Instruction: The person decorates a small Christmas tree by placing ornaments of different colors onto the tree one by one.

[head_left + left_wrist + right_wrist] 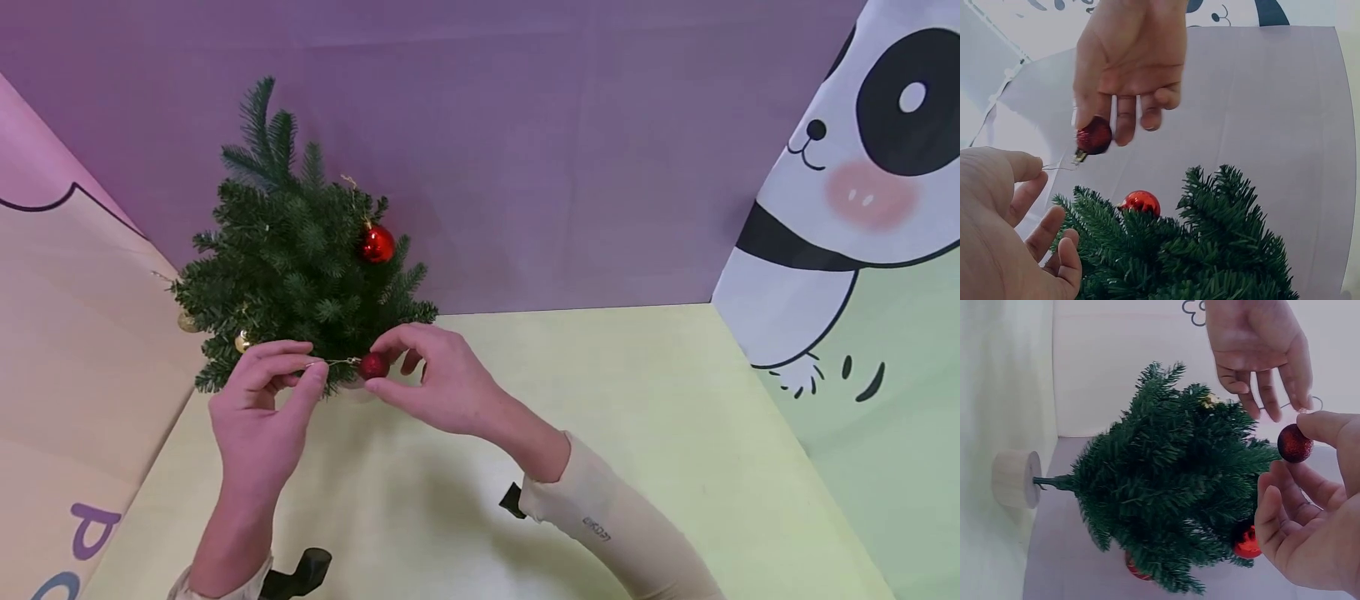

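Note:
A small dark red glittery Christmas ball (373,366) is pinched between the thumb and fingertips of my right hand (442,379). From its metal cap (1080,154) a thin thread loop runs to my left hand (266,408), whose thumb and forefinger pinch the far end. Both hands are held in front of a small artificial Christmas tree (300,250). On its upper right side hangs a shiny red ball (377,244). Low on the left is a gold ball (242,341), with another gold ball (187,322) farther out.
The tree stands on a round pale wooden base (1016,479) on a light yellow table (600,400). Behind is a purple backdrop (525,167). A panda-printed panel (795,317) borders the right side, and a pink panel (75,333) the left. Another red ornament (1138,565) shows in the right wrist view.

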A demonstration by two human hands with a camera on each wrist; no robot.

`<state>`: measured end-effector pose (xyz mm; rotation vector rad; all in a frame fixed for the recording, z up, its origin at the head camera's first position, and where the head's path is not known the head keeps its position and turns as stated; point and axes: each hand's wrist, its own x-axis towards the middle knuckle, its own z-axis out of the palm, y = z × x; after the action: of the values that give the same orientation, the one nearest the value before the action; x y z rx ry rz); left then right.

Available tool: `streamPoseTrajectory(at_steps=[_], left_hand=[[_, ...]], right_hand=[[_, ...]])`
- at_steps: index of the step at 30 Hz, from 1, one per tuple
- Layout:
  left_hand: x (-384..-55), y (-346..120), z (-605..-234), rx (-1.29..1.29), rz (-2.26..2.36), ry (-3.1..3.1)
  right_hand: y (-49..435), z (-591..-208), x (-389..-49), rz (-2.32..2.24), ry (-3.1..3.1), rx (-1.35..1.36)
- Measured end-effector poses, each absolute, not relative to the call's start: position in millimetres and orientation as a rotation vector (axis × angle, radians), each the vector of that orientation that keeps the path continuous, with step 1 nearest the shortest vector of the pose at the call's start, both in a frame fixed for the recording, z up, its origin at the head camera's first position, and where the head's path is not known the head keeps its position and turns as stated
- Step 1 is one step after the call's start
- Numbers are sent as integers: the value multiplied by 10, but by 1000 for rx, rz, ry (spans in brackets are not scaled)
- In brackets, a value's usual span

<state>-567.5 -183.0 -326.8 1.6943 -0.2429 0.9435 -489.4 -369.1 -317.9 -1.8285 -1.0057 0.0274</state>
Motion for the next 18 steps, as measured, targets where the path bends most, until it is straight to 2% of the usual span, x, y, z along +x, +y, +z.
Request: streamPoseTrajectory(at_steps=[11,18], left_hand=[[-5658,-1720,-3253,2018,972,-238],[-5659,-1674,-3248,2067,918,-273]], right_hand=[[-3588,-3238,-4851,99,-1118,-1875],[-3471,-3177,-4880,68,-1199,-1830]])
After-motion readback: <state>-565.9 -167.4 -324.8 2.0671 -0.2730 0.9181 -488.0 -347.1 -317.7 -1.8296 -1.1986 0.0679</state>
